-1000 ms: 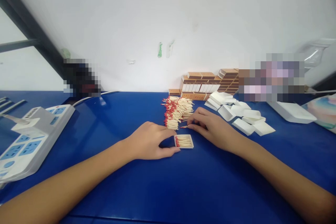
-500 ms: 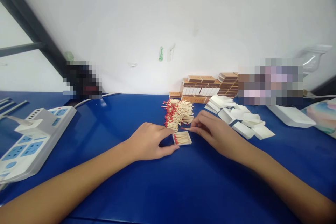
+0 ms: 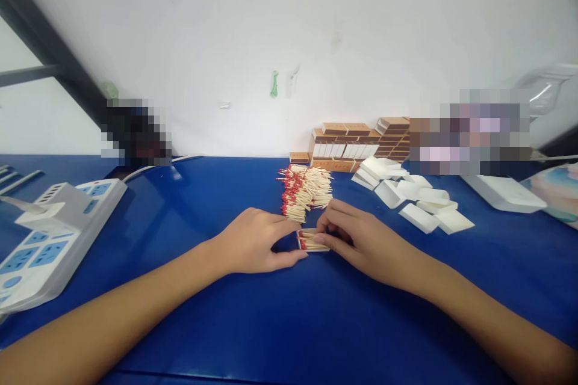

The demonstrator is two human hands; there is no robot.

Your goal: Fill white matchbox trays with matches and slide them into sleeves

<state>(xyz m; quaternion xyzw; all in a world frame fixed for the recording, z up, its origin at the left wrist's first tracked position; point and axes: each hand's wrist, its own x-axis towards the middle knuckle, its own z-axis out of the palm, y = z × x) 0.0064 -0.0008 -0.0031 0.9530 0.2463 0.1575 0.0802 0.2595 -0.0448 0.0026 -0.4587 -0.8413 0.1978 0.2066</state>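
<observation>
A small white tray (image 3: 328, 247) with red-tipped matches (image 3: 308, 240) in it lies on the blue table (image 3: 289, 325). At its left end my left hand (image 3: 259, 243) has thumb and forefinger pressed on the two corners, gripping it. My right hand (image 3: 354, 237) is over the tray's right part, its thumb and forefinger pinched on matches whose tail ends they partly hide. Just behind the tray is a heap of loose red-headed matches (image 3: 302, 189).
White empty trays (image 3: 419, 218) lie piled at the right. Brown matchboxes (image 3: 345, 150) are stacked against the wall. A white power strip (image 3: 67, 258) lies at the left, and a larger white box (image 3: 508, 192) at the far right.
My right hand has moved left and nearer, from behind the tray to over it, bringing a match along. My left hand still holds the tray. The view has shifted slightly.
</observation>
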